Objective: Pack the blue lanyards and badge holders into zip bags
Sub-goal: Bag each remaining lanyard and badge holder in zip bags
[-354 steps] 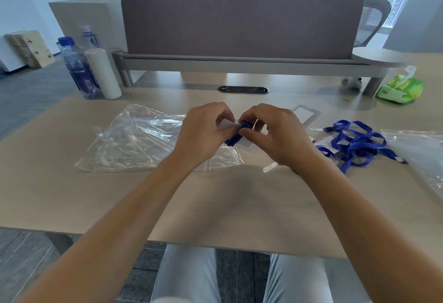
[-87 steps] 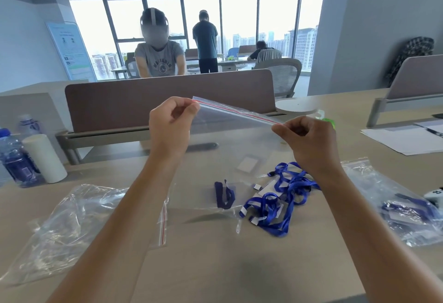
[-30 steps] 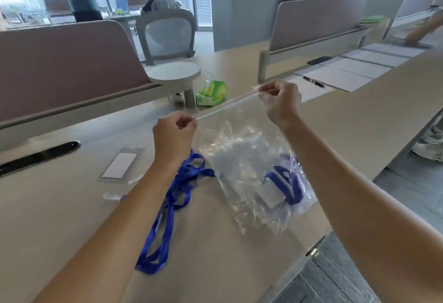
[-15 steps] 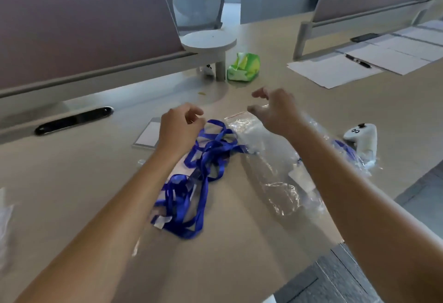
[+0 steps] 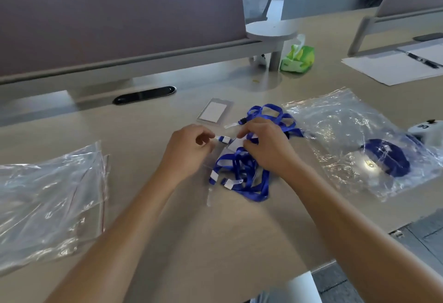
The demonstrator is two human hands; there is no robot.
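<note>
1 filled zip bag [image 5: 359,149] lies on the worktop [image 5: 215,230] at right, while both hands, left hand [image 5: 189,151] and right hand [image 5: 266,144], pinch into the loose blue lanyards [image 5: 242,175] between empty bags [image 5: 48,197] and a spare badge holder [image 5: 214,111], so most remains.

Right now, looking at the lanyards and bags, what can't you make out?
- Head view: how many lanyards are in the pile; they are tangled and the right hand covers part.
- What the left hand pinches: small and blurred.
- Contents of the filled bag: glare and creases hide all but a blue bundle.
- Empty bags: left edge cuts them off, count unclear.
</note>
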